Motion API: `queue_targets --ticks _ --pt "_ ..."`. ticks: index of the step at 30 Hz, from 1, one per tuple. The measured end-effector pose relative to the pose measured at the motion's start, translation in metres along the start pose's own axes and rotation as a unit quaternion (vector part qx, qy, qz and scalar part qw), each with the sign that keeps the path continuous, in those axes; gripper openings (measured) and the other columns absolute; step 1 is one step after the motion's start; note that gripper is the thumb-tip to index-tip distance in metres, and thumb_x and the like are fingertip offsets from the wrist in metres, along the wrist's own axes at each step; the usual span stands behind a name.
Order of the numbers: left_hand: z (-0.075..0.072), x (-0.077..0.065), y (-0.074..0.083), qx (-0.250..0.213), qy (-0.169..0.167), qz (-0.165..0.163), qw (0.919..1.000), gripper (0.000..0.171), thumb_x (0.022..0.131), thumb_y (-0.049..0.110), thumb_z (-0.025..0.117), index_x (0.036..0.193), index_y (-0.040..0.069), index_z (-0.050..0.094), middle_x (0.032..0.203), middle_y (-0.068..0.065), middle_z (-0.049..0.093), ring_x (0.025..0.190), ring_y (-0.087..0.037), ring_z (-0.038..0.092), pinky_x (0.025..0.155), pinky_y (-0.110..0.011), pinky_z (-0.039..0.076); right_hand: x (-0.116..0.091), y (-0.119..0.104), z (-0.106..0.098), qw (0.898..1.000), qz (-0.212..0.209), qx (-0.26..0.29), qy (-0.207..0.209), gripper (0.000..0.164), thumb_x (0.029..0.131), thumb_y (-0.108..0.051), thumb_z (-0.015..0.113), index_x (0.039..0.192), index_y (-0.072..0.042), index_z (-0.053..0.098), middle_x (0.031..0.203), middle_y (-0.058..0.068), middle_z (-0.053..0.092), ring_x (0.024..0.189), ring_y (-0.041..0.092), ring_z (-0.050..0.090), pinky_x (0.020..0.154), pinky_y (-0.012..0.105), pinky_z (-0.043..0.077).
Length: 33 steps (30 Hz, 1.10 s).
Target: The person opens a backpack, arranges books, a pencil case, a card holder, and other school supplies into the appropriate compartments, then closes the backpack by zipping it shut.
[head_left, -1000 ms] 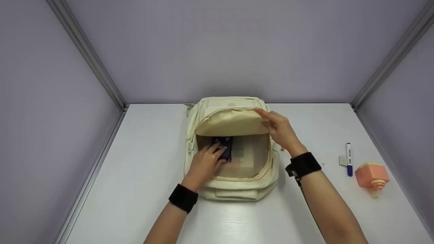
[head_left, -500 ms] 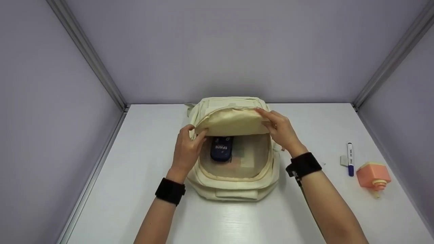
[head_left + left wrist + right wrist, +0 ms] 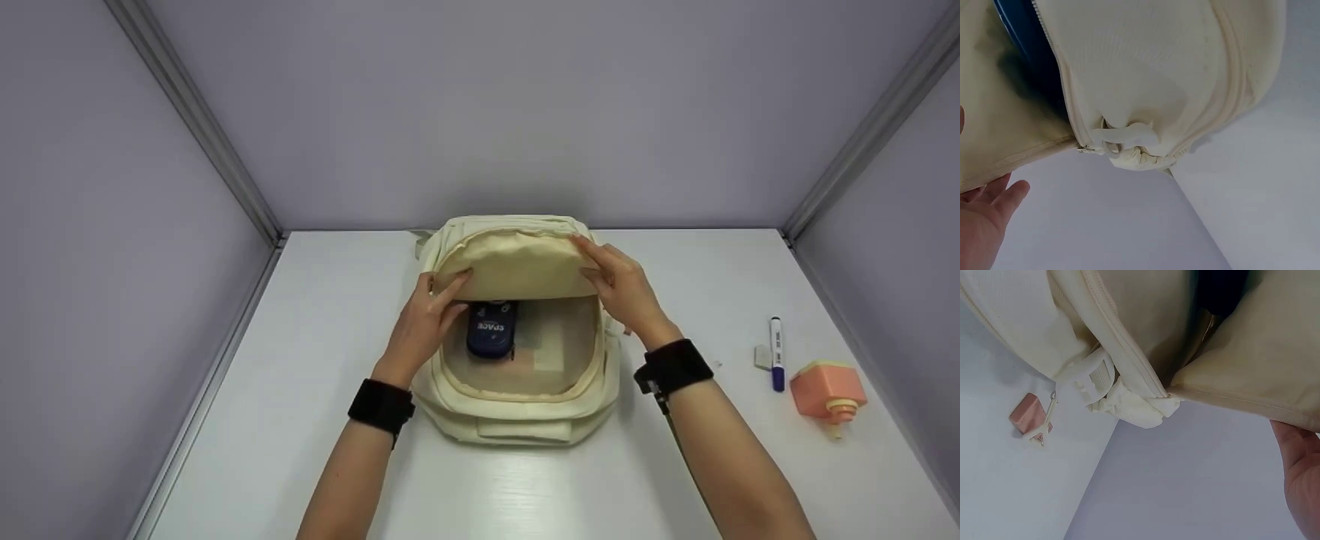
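Two holds seem to be what props the flap of the cream backpack up off its compartment: the left hand, fingers part-curled, pinches one side of the edge, and the right hand, likewise part-curled, grips the other. The navy case printed SPACE lies inside, toward the compartment's left, its far end under the flap, apparently supported by the panel beneath; it is just beside the left hand, contact being hard to tell, and well apart from the right hand.
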State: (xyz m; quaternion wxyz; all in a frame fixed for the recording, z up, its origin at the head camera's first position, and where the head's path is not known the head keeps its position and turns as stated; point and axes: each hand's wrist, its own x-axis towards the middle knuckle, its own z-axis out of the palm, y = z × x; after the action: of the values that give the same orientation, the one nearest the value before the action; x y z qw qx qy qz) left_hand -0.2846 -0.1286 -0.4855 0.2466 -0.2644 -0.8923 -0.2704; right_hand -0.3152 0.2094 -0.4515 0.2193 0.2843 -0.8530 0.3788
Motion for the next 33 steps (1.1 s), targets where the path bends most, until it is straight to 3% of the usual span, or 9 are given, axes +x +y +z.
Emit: queue_targets --ticks 5,13,22,28,33 --pt "0.003 0.0 -0.001 0.043 0.001 0.009 0.999 0.051 0.097 0.019 0.064 0.145 0.029 0.051 0.116 -0.024 0.047 0.094 -0.034 0.058 0.077 -0.044 0.051 -0.003 -0.001 0.001 1.0 -0.002 -0.01 0.004 0.056 0.092 0.0 0.066 0.143 -0.015 0.053 0.09 0.008 0.06 0.069 0.015 0.04 0.065 0.031 0.037" --pt "0.0 -0.003 0.002 0.047 0.015 0.021 0.9986 0.053 0.093 0.017 0.07 0.142 0.026 0.054 0.1 -0.019 0.048 0.074 -0.025 0.049 0.07 -0.041 0.049 -0.005 -0.003 0.005 1.0 0.003 -0.015 0.011 0.056 0.09 0.0 0.069 0.142 -0.015 0.054 0.093 0.008 0.062 0.07 0.016 0.043 0.065 0.033 0.041" --pt "-0.004 0.001 0.002 0.066 0.025 -0.008 0.9975 0.044 0.095 0.019 0.067 0.138 0.028 0.059 0.096 -0.016 0.051 0.069 -0.026 0.053 0.058 -0.043 0.051 -0.006 -0.002 0.001 1.0 0.023 0.0 0.004 0.053 0.093 -0.006 0.068 0.143 -0.016 0.053 0.102 0.009 0.064 0.076 0.016 0.051 0.065 0.027 0.047" --pt "-0.005 0.011 0.0 0.078 -0.003 -0.045 0.9959 0.042 0.097 0.021 0.064 0.138 0.03 0.059 0.1 -0.016 0.054 0.069 -0.026 0.055 0.054 -0.042 0.05 -0.015 0.014 -0.018 0.997 0.072 -0.003 0.033 0.05 0.097 -0.013 0.064 0.145 -0.016 0.051 0.113 0.014 0.063 0.098 0.025 0.064 0.079 0.042 0.054" --pt "-0.006 0.016 -0.001 0.082 -0.008 -0.056 0.995 0.043 0.097 0.021 0.064 0.139 0.031 0.058 0.1 -0.017 0.055 0.068 -0.028 0.057 0.052 -0.043 0.05 -0.038 0.038 -0.046 0.983 0.154 -0.076 0.062 0.05 0.099 -0.021 0.061 0.147 -0.021 0.048 0.118 0.018 0.061 0.106 0.034 0.06 0.084 0.051 0.049"
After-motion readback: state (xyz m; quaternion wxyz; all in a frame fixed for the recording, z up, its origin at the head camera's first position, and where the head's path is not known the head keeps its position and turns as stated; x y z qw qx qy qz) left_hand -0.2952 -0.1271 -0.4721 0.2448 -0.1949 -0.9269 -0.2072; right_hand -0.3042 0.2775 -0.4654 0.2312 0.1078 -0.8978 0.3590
